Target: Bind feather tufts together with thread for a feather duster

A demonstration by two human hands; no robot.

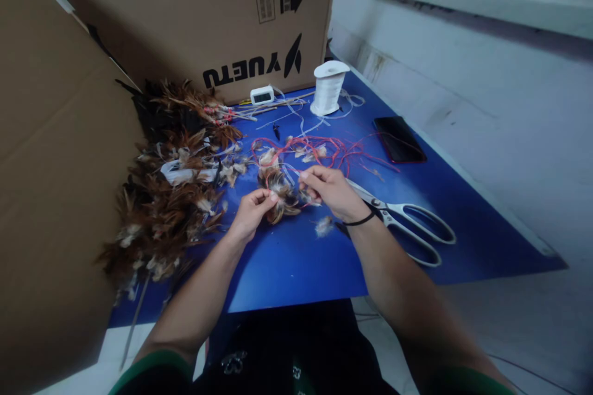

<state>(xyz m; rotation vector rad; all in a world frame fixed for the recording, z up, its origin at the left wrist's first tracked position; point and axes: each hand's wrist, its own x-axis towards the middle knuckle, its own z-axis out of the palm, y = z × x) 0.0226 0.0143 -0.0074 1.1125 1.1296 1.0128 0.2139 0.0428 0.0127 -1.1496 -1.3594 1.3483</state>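
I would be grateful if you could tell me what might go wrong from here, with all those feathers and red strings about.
The scissors lie close beside the right hand, so its wrist might knock them or catch a blade.

The red strings lie in loose loops just beyond the hands and could tangle.

The left hand pinches a small feather bundle at its edge, so some feathers might slip loose.

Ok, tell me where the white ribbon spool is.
In the head view, the white ribbon spool stands far back on the blue tabletop, right of the small white display device, near the brown cardboard box.
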